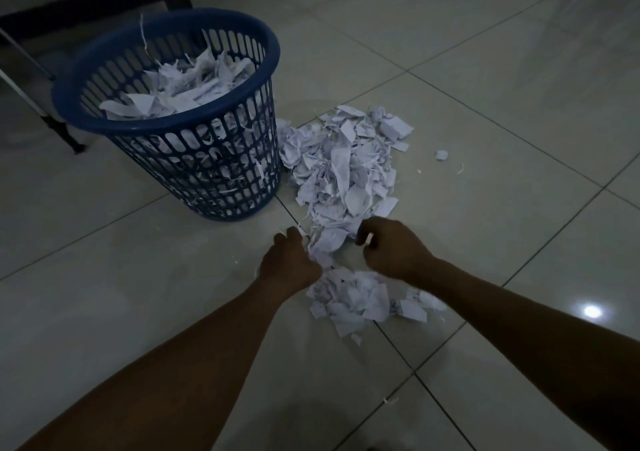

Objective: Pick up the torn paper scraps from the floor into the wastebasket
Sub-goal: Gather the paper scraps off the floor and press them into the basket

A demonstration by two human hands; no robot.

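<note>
Nearest, just behind the wrists, a small clump of paper scraps (356, 298) is lying on the floor (138, 277). The left hand (289, 260) is curling its fingers against the near tip of the main pile (343, 170), seemingly gathering scraps, though its hold is hidden. The right hand (389, 243) is pinching one small white scrap (367, 239), fingers curled. Beyond the left hand, the blue wastebasket (166, 70) is standing already heaped high. Loose handfuls are likely to shed pieces on the way over, and fresh scraps could slide off that heap or poke out through the slotted wall.
</note>
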